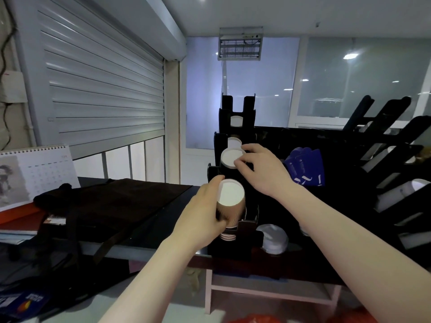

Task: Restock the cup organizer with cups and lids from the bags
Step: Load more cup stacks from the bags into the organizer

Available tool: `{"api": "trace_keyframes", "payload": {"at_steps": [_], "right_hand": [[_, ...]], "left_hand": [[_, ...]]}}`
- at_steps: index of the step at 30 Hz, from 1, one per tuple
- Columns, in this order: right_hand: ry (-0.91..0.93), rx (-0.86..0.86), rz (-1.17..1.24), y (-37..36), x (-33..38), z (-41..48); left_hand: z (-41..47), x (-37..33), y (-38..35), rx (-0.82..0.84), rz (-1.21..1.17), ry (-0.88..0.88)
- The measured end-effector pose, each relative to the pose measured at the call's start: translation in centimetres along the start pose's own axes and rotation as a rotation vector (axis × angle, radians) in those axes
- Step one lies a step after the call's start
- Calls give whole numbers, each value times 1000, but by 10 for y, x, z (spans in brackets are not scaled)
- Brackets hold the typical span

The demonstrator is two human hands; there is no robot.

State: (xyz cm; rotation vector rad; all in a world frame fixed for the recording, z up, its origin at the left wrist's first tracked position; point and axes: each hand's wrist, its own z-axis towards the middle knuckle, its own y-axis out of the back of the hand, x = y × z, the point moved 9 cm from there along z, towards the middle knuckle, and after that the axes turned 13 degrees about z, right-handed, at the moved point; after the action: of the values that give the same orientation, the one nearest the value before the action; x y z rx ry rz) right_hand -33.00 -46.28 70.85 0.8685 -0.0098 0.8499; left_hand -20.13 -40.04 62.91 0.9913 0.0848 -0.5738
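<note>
Currently I'm wrapping my left hand [203,220] around a brown cup stack [231,202], base toward me, and feeding it into the near slot of the black organizer [233,250] so it lies slanted like the others. At 12 o'clock from it, my right hand [263,173], held apart from the left, is pinching the upper cup stack [231,157] by its white base, probably to seat it deeper.

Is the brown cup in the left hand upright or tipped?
Tipped. The brown cup leans toward the camera in the left hand, so its open mouth and white inside show.
</note>
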Motion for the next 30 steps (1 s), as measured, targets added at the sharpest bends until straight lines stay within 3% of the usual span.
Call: {"api": "trace_keyframes", "payload": {"at_steps": [7,15,20,27,30], "right_hand": [[53,63,71,16,19,-44],[31,62,48,54,13,-133],[-114,54,38,67,-34,-218],[-452,19,66,86,-126,-360],[-514,-87,22,105,-152,-413]], "left_hand": [[-11,-21,21,-139,10,-51],[-41,-102,-7,-189,210,-311],[-74,-135,-72,-84,216,-368],[-128,-168,-182,240,-2,-321],[-152,-191,-221,355,-107,-326]]}}
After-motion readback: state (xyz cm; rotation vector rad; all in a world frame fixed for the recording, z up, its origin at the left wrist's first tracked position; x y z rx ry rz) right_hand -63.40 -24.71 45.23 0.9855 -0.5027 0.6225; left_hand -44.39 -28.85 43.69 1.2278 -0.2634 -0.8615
